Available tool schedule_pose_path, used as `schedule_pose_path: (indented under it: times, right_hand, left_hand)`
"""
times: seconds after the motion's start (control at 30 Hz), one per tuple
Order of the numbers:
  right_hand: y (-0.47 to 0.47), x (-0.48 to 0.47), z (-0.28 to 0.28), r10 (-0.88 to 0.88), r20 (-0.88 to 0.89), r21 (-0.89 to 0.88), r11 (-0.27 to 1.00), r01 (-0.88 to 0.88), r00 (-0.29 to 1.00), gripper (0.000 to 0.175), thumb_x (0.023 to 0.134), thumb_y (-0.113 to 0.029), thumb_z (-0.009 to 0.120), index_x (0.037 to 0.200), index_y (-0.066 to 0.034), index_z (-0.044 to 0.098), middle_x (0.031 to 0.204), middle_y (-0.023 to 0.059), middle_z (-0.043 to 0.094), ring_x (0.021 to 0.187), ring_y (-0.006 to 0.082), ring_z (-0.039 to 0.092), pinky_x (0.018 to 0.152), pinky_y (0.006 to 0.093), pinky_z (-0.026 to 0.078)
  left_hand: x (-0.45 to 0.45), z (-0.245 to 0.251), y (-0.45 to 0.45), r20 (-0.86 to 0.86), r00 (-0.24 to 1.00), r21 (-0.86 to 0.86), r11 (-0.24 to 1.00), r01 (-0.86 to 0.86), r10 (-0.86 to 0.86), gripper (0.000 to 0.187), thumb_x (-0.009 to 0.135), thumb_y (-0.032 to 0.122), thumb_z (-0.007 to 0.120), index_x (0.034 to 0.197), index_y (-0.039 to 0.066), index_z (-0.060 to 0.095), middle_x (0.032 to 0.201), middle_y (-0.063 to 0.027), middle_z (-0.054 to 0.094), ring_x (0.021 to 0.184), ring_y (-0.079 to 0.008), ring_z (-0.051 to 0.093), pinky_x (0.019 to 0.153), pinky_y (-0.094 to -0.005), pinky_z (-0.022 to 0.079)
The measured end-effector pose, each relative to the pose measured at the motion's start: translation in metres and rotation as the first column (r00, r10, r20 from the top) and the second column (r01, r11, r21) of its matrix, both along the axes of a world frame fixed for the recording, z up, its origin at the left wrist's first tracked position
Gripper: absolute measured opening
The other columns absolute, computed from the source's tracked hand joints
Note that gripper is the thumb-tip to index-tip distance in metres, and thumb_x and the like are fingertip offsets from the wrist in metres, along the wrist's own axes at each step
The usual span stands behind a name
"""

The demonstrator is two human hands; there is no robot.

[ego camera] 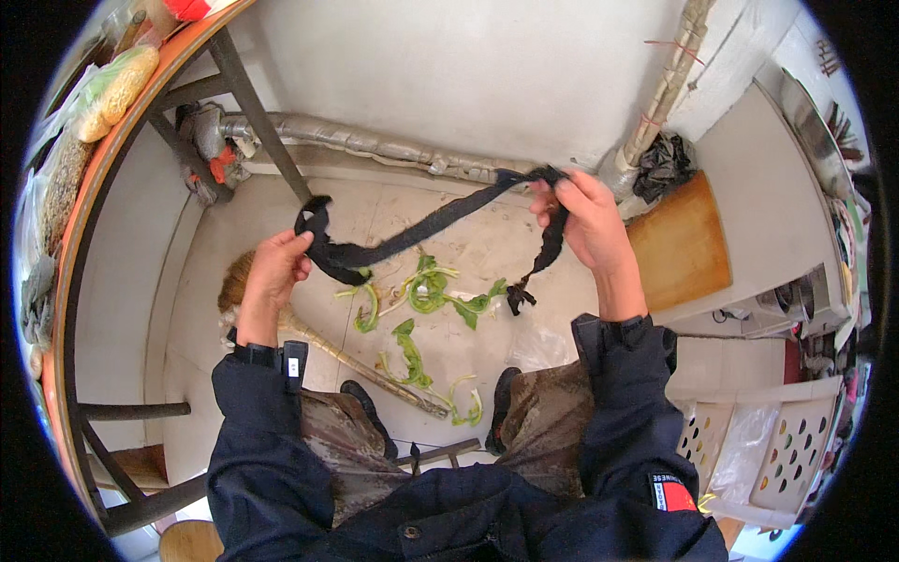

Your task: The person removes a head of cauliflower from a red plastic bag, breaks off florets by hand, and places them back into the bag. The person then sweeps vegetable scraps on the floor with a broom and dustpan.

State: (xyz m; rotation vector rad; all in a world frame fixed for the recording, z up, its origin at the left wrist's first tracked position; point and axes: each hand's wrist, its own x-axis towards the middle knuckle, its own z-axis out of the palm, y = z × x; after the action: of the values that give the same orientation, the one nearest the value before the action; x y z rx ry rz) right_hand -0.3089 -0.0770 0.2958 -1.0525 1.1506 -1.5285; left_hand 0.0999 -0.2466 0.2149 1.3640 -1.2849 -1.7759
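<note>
A long strip of black cloth (435,223) hangs between my two hands above the floor. At the left, my left hand (275,267) pinches it between thumb and fingers, where it bunches into a loop. My right hand (586,211) grips the strip higher up at the right. From there a twisted length drops to a ragged, knotted end. Beneath the cloth, several green leafy vegetable stalks (428,295) are scattered over the tiled floor. A broom (372,369) lies slantwise by my left foot, its brown bristles (235,281) partly hidden behind my left wrist.
An orange-edged table (79,204) curves along the left, carrying bags of food (119,95). Wrapped pipes (351,140) run along the wall. A wooden board (678,242) leans against the cabinet at right, near a black plastic bag (664,167). Perforated crates (790,456) stand lower right.
</note>
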Motion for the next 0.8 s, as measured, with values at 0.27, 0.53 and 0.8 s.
schedule_pose_path:
  times: [0.27,0.53,0.8]
  right_hand:
    - [-0.024,0.071,0.079,0.267,-0.400,0.025,0.959,-0.281,0.877,0.024,0.095,-0.024,0.065,0.101,-0.0018,0.072,0.071,0.0000,0.064,0.062,0.0065,0.055,0.056,0.0225,0.044]
    - [-0.009,0.104,0.030,0.146,-0.399,-0.142,0.965,-0.218,0.905,0.031,0.087,-0.019,0.074,0.111,0.0007,0.066,0.092,0.0036,0.070,0.086,0.0143,0.066,0.072,0.0315,0.053]
    - [-0.014,0.050,-0.068,0.250,-0.865,0.263,0.964,-0.032,0.435,0.031,0.094,-0.037,0.058,0.106,-0.0109,0.069,0.095,0.0181,0.070,0.091,0.0408,0.066,0.078,0.0481,0.051]
  left_hand:
    - [-0.111,0.111,0.073,-0.113,0.904,-0.508,0.806,0.304,-0.413,0.076,0.090,0.032,0.075,0.151,0.005,0.040,0.137,-0.0143,0.058,0.089,-0.0142,0.064,0.070,-0.0277,0.052]
    - [-0.127,0.154,0.096,-0.251,0.915,-0.424,0.886,0.190,-0.316,0.022,0.101,0.026,0.063,0.103,0.005,0.068,0.084,-0.0039,0.071,0.058,-0.0071,0.058,0.054,-0.0225,0.046]
    - [0.006,0.128,0.002,-0.751,0.646,-0.161,0.910,-0.381,0.137,0.019,0.104,0.023,0.057,0.097,0.006,0.060,0.086,-0.0066,0.067,0.065,-0.0090,0.056,0.056,-0.0220,0.046]
